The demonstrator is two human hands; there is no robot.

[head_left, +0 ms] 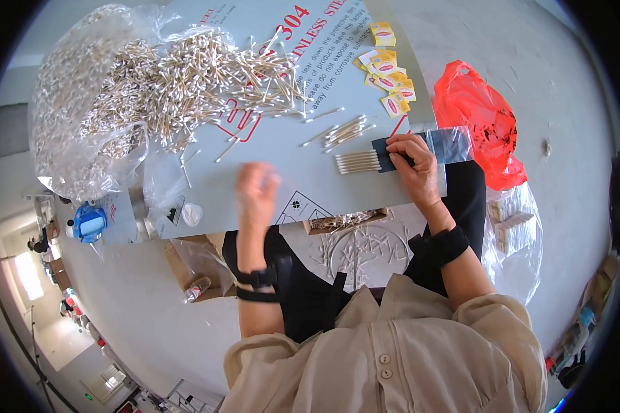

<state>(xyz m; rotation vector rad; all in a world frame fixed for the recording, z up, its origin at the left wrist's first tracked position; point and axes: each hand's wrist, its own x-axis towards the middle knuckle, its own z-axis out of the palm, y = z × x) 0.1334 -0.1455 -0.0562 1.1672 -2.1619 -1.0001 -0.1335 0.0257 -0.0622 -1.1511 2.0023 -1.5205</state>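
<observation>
My right hand (417, 168) lies over a dark strip (384, 162) at the right side of the table, fingers curled in. Whatever its fingertips pinch is hidden. A clear plastic sleeve (455, 143) reaches out past that hand over the table's edge. Against the strip's left side, cotton swabs (358, 162) lie side by side in a neat row. Just above them is a small loose bunch of cotton swabs (348, 133). My left hand (256, 189) is over the front of the table, left of the row, with its fingers smeared by motion.
A clear bag (69, 103) spills a big heap of cotton swabs (193, 82) at the far left. Yellow-and-white cards (394, 104) lie far right. A red bag (475, 117) hangs beyond the right edge. Below the table are a swab-filled box (348, 221) and a cardboard box (182, 272).
</observation>
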